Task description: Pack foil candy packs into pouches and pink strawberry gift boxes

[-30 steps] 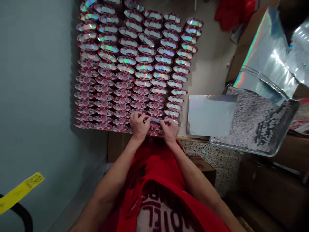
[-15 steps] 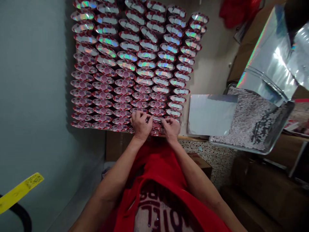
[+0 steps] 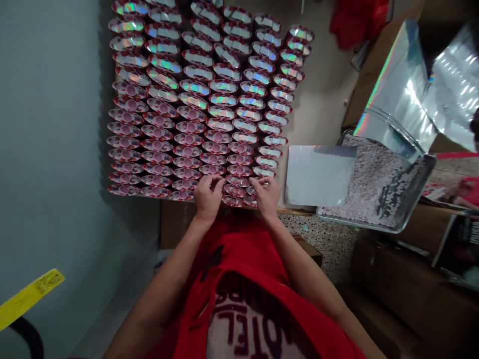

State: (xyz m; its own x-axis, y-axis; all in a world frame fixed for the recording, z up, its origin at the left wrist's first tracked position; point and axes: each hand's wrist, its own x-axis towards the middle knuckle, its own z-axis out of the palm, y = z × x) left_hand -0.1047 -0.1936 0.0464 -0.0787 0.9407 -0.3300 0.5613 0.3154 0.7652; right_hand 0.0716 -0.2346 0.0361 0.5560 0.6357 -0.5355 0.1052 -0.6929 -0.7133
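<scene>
Rows of oval, red-rimmed pieces (image 3: 189, 126) stand close together on the table. Many have a round pink centre; others carry a shiny silvery strip (image 3: 221, 112) across the top. At the near edge, my left hand (image 3: 207, 197) is at the left end of an oval piece (image 3: 237, 181), thumb and fingertips drawn together. My right hand (image 3: 265, 197) is at its right end, in a similar pinch. Anything between the fingertips is too small to make out. My hands partly cover neighbouring pieces.
A pale, silvery-edged sheet (image 3: 320, 174) lies right of the rows, overlapping a metal tray (image 3: 406, 224) of small pale pink bits (image 3: 370, 184). Shiny holographic sheets (image 3: 404, 89) lean over the tray. Cardboard boxes (image 3: 392, 299) stand at the lower right, a grey-blue wall (image 3: 48, 124) at left.
My hands have moved apart, the left one further left. The pale strip that was between my fingertips no longer shows there. The view has shifted slightly.
</scene>
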